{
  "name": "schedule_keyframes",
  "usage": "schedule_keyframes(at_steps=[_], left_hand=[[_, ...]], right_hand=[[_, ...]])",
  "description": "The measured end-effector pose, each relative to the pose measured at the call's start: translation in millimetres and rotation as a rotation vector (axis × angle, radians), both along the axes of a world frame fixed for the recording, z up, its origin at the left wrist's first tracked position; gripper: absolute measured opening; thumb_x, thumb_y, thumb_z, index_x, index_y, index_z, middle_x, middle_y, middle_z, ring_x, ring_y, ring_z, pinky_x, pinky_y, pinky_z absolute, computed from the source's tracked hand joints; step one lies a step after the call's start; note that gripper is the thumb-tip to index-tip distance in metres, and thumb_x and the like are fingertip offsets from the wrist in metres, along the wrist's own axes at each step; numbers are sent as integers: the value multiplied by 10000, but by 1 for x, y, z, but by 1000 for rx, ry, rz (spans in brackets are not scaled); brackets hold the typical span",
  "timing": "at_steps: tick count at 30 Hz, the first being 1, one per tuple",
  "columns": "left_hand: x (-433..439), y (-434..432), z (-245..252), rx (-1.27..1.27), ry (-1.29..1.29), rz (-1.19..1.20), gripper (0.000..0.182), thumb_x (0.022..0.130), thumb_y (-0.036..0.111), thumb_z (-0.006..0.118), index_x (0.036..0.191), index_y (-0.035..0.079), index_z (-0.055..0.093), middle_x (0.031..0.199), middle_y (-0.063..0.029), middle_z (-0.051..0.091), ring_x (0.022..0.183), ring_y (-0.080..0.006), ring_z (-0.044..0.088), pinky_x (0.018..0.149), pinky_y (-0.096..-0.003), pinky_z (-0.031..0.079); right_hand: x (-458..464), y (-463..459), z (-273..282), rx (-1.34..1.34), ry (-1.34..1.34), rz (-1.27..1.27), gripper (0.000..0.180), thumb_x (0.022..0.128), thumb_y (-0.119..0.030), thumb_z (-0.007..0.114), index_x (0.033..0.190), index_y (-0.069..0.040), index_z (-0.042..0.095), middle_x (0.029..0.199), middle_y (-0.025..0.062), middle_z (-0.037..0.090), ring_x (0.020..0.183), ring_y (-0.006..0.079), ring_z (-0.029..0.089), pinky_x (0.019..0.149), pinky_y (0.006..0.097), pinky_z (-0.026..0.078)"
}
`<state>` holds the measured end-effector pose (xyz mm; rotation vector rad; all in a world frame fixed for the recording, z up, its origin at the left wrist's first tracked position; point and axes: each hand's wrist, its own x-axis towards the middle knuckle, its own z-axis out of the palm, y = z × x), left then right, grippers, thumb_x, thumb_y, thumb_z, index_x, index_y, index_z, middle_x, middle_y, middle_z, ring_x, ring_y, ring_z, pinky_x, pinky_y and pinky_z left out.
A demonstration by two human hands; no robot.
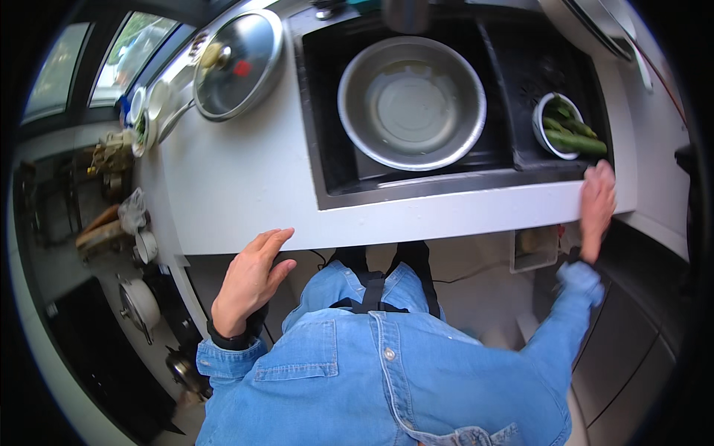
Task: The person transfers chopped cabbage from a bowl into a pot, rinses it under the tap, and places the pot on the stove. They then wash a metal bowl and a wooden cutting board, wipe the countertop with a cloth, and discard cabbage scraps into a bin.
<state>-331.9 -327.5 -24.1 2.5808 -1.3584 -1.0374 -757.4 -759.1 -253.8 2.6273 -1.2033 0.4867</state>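
A wide metal basin (411, 103) with clear liquid in its bottom sits in the larger bowl of the dark sink (329, 161). In the smaller bowl at the right, a white bowl (539, 129) holds green vegetables (577, 140), long and cucumber-like, with some leaves. My right hand (598, 198), slightly blurred, is over the counter's front edge just below the vegetables, apart from them; whether its fingers hold anything does not show. Empty, with fingers extended and thumb apart, my left hand (254, 279) hovers by the counter's front edge at the left.
A pan with a glass lid (240, 67) stands on the white counter (240, 184), left of the sink. Small bowls (159, 100) line the window side. Pots (139, 304) and a wooden board (103, 234) are farther left. A faucet (406, 15) overhangs the basin. An open container (534, 251) is below the counter.
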Motion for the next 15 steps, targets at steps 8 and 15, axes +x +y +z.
schedule_keyframes(at_steps=[8,15], left_hand=[[36,82,-19,-65,105,36,470,848,201,651,1279,69,518,1224,-199,561,1110,-361,561,918,-398,483],[97,108,-80,-549,456,311,665,813,204,716,1392,85,412,1254,-159,547,1172,-300,526,940,-401,456]], right_hand=[[250,329,19,525,-116,599,523,779,-301,631,1293,-260,542,1464,128,284,1359,373,198,1052,586,133],[391,396,66,1316,-651,253,403,939,-274,541,1288,-88,466,1285,117,468,1059,258,527,906,416,449]])
